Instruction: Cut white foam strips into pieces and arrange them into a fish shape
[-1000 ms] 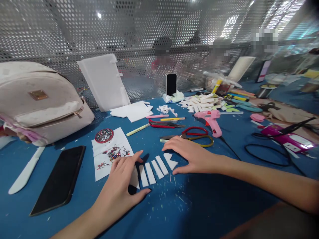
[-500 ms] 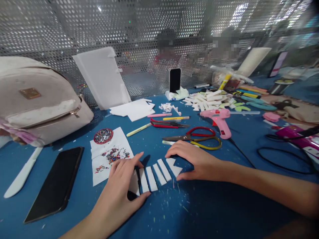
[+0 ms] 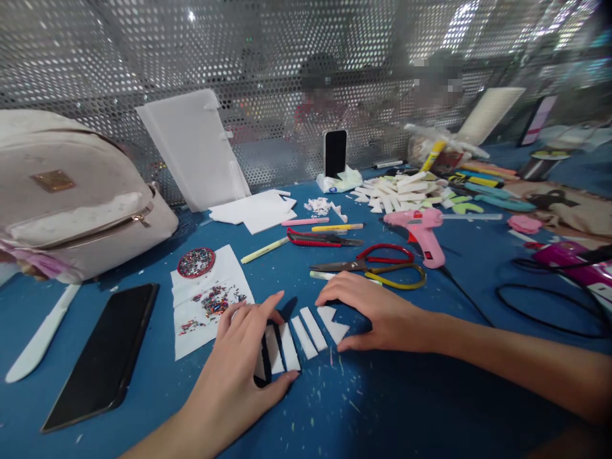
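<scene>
My left hand (image 3: 248,347) lies over the left end of a row of white foam strips (image 3: 289,347). Its thumb and fingers are spread around the strip ends, and the palm partly hides the leftmost pieces. At the row's right end sits a white foam piece with a notched edge (image 3: 333,326). My right hand (image 3: 368,312) curves around that piece, fingertips at its upper edge and thumb near its lower right corner, with a wide gap between them. Two narrow strips (image 3: 313,328) lie between the hands, slightly apart from the others.
Scissors (image 3: 368,264), a red utility knife (image 3: 320,239) and a pink glue gun (image 3: 421,229) lie beyond my hands. Left are a dark phone (image 3: 102,357), a white plastic knife (image 3: 43,335), beads on paper (image 3: 191,341) and a backpack (image 3: 81,210). Foam offcuts (image 3: 401,191) are heaped behind.
My left hand has slid slightly right along the row, and the leftmost strips now sit closer together. My right hand has stayed nearly still around the notched piece.
</scene>
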Motion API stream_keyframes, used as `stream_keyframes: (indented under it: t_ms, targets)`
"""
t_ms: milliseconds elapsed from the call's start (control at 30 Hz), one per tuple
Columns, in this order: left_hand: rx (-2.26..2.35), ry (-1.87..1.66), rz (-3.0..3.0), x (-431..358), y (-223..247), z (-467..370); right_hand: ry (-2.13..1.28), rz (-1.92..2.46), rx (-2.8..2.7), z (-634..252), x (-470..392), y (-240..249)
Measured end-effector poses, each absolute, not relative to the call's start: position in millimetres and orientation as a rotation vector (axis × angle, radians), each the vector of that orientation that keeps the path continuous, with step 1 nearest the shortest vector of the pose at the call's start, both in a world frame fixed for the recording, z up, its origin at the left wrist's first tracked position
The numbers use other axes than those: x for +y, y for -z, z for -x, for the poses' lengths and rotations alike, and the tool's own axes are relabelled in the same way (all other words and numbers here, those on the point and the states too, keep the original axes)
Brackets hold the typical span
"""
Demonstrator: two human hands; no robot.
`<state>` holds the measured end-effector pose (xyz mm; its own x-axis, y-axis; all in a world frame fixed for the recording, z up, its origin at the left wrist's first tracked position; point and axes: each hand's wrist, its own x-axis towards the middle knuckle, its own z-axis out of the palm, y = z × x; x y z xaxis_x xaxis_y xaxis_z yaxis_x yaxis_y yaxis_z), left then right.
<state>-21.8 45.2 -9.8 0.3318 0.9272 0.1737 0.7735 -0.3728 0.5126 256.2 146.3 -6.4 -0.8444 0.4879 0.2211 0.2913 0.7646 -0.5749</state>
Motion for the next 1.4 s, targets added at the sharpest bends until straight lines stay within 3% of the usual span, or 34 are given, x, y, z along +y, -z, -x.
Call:
stream_keyframes:
  t_ms: [1400]
  targets:
    - [1.558, -0.603, -2.481, 64.2, 0.4, -28.1, -0.733, 0.541, -2.599, -259.8, 144.2, 5.2]
